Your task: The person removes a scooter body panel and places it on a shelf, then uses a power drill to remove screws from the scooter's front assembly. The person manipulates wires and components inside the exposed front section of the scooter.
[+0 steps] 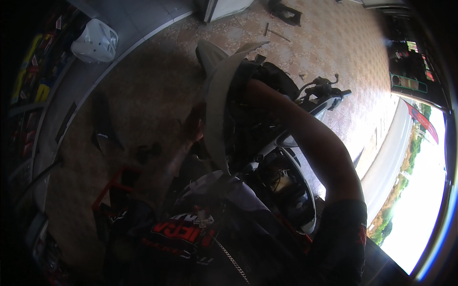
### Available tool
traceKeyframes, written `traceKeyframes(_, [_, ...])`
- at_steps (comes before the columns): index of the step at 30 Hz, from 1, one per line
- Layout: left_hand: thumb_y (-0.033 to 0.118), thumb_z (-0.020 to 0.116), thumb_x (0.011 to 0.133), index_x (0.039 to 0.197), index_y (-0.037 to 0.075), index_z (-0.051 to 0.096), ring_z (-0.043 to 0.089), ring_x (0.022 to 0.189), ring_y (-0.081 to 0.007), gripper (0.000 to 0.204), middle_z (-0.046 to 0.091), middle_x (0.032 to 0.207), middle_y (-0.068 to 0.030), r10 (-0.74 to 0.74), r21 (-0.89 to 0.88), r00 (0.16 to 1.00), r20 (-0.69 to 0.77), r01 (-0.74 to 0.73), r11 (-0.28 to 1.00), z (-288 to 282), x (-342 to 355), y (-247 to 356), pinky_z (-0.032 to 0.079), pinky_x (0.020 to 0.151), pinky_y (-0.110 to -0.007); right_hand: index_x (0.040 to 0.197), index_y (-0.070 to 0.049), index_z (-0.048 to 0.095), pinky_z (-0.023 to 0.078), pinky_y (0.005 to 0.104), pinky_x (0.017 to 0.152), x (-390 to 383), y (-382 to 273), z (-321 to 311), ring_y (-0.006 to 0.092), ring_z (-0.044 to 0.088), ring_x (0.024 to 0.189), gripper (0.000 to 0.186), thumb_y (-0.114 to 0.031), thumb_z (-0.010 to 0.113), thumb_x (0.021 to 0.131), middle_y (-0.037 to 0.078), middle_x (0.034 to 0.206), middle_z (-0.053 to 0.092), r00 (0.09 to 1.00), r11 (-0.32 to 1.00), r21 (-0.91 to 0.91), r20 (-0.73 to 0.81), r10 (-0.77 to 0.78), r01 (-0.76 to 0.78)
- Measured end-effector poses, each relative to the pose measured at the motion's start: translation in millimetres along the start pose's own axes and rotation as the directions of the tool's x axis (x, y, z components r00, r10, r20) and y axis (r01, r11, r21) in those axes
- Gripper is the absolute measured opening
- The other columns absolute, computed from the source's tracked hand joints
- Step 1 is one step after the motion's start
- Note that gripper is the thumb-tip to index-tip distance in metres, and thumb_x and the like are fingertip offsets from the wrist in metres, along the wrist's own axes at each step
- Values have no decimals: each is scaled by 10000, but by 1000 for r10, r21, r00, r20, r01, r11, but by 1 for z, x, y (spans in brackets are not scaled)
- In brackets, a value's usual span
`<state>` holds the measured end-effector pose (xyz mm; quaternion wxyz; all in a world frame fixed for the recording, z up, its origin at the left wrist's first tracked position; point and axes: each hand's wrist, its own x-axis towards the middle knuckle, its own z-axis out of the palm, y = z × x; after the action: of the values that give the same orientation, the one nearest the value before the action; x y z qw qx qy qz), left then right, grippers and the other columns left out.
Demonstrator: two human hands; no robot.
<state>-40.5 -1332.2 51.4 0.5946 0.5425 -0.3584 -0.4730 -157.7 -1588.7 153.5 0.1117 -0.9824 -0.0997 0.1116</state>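
Observation:
A partly stripped motorbike or scooter (281, 102) stands in front of me, its handlebar (329, 90) pointing to the right. A long, curved, pale body panel (217, 112) rises on its near left side. My left hand (194, 125) is at the panel's left edge, its fingers dim but seemingly closed on it. On the other side, my right hand (252, 89) reaches in behind the panel among dark parts; its fingers are hidden in shadow. Close to my right forearm lies a dark hollow part with a pale rim (307, 200).
A white fairing piece (95, 42) rests on the ledge at left, beside shelves of colourful goods (36, 71). A red frame (102, 200) is low on the left. Dark parts and a thin T-shaped tool (276, 34) lie on the tiled floor (329, 35). A road shows at right.

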Motion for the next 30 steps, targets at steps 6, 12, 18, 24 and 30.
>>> traceKeyframes(6, [157, 540, 975, 1264, 16, 569, 581, 1129, -275, 324, 583, 1262, -135, 185, 366, 967, 178, -239, 899, -17, 4, 5, 460, 980, -384, 967, -45, 721, 562, 444, 770, 6, 1, -2, 369, 687, 863, 226, -139, 647, 775, 191, 938, 701, 928, 861, 348, 186, 323, -370])
traceKeyframes(12, [206, 552, 977, 1142, -15, 604, 630, 957, -161, 280, 631, 1053, -81, -93, -443, 995, 47, 104, 890, 0, 10, 17, 522, 801, -317, 900, 8, 719, 558, 450, 773, 14, -13, -14, 373, 690, 883, 204, -121, 660, 754, 222, 918, 696, 825, 762, 331, 328, 460, -556])
traceKeyframes(18, [227, 590, 950, 1133, -14, 606, 661, 881, -132, 302, 654, 977, -54, -164, -378, 986, -30, 141, 915, 0, 11, 11, 563, 753, -295, 1000, -16, 707, 537, 422, 818, 14, -15, -30, 364, 681, 907, 253, -204, 668, 837, 220, 935, 694, 857, 893, 143, 379, 349, -427])
traceKeyframes(24, [268, 606, 947, 1184, -12, 581, 664, 903, -143, 368, 654, 1010, -62, -289, -760, 955, 62, 233, 607, -2, 13, 22, 567, 774, -295, 1105, -36, 679, 516, 388, 883, 22, -12, -39, 316, 677, 973, 334, -273, 667, 869, 186, 1042, 697, 781, 550, 558, 386, 491, -621])
traceKeyframes(30, [319, 588, 973, 1281, -10, 529, 658, 1015, -187, 455, 645, 1150, -108, -246, -803, 958, 148, 261, 535, -8, 13, 24, 564, 871, -338, 1055, -54, 709, 537, 365, 811, 14, -27, -66, 306, 696, 828, 401, -414, 663, 887, 162, 884, 720, 820, 591, 596, 229, 525, -544])
